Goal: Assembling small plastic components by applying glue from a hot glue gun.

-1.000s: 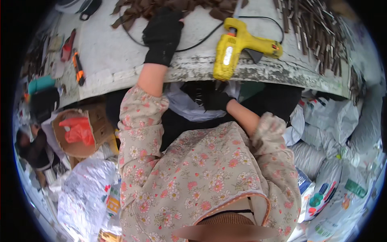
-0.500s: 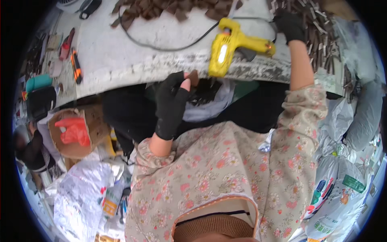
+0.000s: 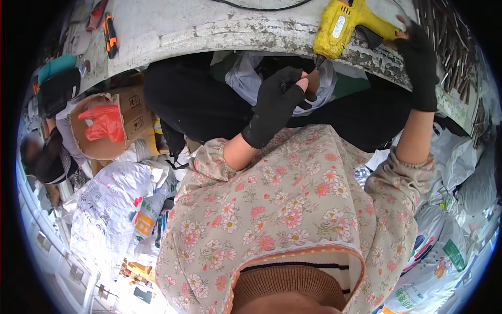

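Pinching brown piece [image 3: 313,81] in left hand [image 3: 278,100], thumb and fingertips closed, apparently to steady it near glue gun [image 3: 334,36] nozzle [image 3: 319,61]; right hand [image 3: 421,68] beside gun handle [image 3: 380,24], grip unclear

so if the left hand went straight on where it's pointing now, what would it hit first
Probably the glue gun's nozzle, just beyond the brown piece in the left hand, though depth is unclear, so it might pass underneath.
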Motion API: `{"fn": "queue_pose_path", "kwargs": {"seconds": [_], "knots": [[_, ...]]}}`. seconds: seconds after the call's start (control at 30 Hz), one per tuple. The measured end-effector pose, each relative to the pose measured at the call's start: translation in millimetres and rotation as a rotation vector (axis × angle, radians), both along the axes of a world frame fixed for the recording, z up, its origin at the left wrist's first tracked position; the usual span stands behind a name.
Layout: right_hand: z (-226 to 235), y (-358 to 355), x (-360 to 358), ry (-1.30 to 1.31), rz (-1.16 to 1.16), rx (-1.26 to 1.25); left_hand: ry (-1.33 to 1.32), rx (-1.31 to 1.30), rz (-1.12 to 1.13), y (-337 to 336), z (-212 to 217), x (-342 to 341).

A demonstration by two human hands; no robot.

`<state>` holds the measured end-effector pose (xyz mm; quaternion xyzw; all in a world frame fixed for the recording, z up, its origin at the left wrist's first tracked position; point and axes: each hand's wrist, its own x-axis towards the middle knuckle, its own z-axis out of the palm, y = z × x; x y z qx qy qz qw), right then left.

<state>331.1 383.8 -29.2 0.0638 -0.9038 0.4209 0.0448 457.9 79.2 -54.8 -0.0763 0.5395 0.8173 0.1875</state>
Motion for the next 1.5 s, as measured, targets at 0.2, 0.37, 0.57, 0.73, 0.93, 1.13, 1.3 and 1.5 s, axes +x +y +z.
{"fn": "queue_pose_path", "kwargs": {"seconds": [0.2,0.37,0.57,0.73,0.93,1.13,1.3,1.5], "knots": [[7.0,-51.4,26.9,0.080,-0.029,0.616,0.043,-0.106,0.007,0.8,-1.3,-0.3],[14.4,-47.5,18.7,0.057,0.015,0.552,-0.074,0.025,0.029,5.3,5.3,-3.7],[1.6,-32.9,11.9,0.127,0.051,0.539,-0.020,-0.036,0.033,5.9,5.6,-4.8],[0.3,-44.3,24.1,0.106,-0.001,0.445,-0.032,-0.067,0.044,1.9,12.1,-3.2],[29.0,-89.3,102.0,0.090,0.246,-0.003,-0.082,0.031,0.119,-5.2,23.1,-6.7],[59.7,-97.2,141.5,-0.264,0.371,-0.231,-0.424,0.615,0.081,-11.8,17.8,-19.5],[73.4,-98.3,136.2,-0.356,0.388,-0.182,-0.487,0.398,0.072,-10.2,29.3,-13.4],[88.2,-101.2,131.6,-0.409,0.427,-0.133,0.041,-0.178,0.017,-17.9,47.1,-13.3]]}}
